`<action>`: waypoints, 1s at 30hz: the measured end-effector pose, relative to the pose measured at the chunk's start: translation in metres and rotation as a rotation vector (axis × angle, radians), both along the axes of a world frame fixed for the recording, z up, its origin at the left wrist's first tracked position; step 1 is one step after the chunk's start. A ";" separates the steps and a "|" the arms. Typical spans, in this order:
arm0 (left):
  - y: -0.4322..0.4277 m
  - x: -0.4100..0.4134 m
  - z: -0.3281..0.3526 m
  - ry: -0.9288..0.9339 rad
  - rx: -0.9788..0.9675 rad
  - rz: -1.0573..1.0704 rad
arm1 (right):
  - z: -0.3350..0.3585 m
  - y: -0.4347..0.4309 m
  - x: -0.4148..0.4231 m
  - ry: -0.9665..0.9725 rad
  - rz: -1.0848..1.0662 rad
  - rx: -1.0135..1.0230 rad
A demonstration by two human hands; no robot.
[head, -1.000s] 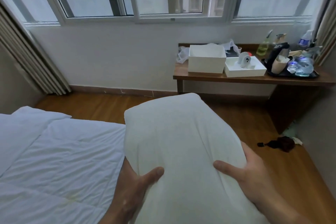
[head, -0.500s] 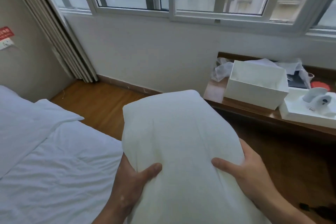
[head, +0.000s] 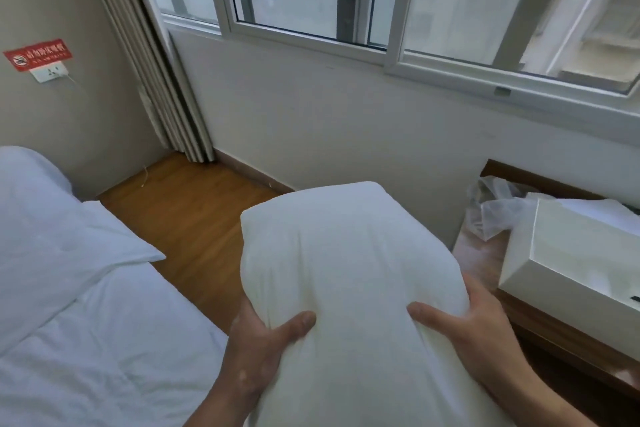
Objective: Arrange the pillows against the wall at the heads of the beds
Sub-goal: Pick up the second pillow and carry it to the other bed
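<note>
Head view showed the bed [head: 104, 340] at left with one pillow [head: 24, 184] at the wall; left hand [head: 258, 350] and right hand [head: 485, 333] clutched the carried pillow [head: 346, 270]. Likely carrying step; next, turn left, set it beside.

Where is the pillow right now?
In the head view the pillow is low and centre, off the bed, gripped by the left hand and right hand, between the bed and the wooden desk.
</note>
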State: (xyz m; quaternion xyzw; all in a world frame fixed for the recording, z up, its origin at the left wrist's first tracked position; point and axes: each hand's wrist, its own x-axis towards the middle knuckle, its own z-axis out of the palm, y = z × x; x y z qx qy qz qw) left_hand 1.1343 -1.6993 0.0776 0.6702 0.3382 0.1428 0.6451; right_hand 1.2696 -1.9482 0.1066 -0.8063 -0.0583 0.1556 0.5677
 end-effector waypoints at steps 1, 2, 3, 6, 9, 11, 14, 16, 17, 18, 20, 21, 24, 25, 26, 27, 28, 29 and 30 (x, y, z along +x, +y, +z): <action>0.013 0.014 0.003 -0.005 -0.005 0.006 | 0.003 0.014 0.016 -0.008 0.012 -0.004; 0.026 0.026 0.005 -0.011 -0.008 0.012 | 0.005 0.028 0.032 -0.025 0.027 -0.006; 0.038 0.038 0.007 -0.012 -0.005 0.019 | 0.007 0.042 0.046 -0.045 0.043 -0.009; 0.073 0.067 0.010 -0.011 -0.011 0.068 | 0.015 0.082 0.084 -0.060 0.087 0.015; 0.105 0.093 0.009 -0.016 -0.018 0.125 | 0.015 0.123 0.124 -0.066 0.146 0.014; 0.125 0.110 0.009 -0.033 -0.027 0.170 | 0.012 0.152 0.150 -0.062 0.193 0.012; 0.158 0.136 0.005 -0.029 -0.029 0.261 | 0.009 0.200 0.191 -0.045 0.262 0.034; 0.183 0.156 0.000 -0.043 -0.041 0.333 | 0.003 0.235 0.222 -0.020 0.320 0.043; 0.191 0.163 0.001 -0.045 -0.038 0.349 | 0.001 0.247 0.232 -0.013 0.338 0.055; 0.202 0.173 0.001 -0.043 -0.031 0.383 | -0.001 0.264 0.249 0.001 0.371 0.069; 0.225 0.196 0.002 -0.031 -0.030 0.465 | 0.001 0.301 0.284 0.022 0.442 0.073; 0.237 0.207 0.003 -0.031 -0.025 0.492 | 0.002 0.320 0.301 0.030 0.479 0.070; 0.270 0.235 0.007 -0.033 -0.007 0.556 | 0.007 0.373 0.345 0.063 0.588 0.068; 0.280 0.242 0.007 -0.032 -0.009 0.583 | 0.008 0.390 0.357 0.065 0.616 0.065; 0.290 0.249 0.007 -0.030 -0.006 0.609 | 0.007 0.408 0.367 0.071 0.640 0.061; 0.300 0.254 0.006 -0.031 -0.004 0.638 | 0.007 0.425 0.376 0.076 0.663 0.061; 0.309 0.258 0.006 -0.033 -0.002 0.666 | 0.007 0.442 0.383 0.083 0.683 0.061; 0.319 0.263 0.008 -0.035 0.002 0.693 | 0.007 0.459 0.389 0.091 0.704 0.065; 0.330 0.267 0.009 -0.040 0.005 0.718 | 0.007 0.475 0.394 0.107 0.724 0.069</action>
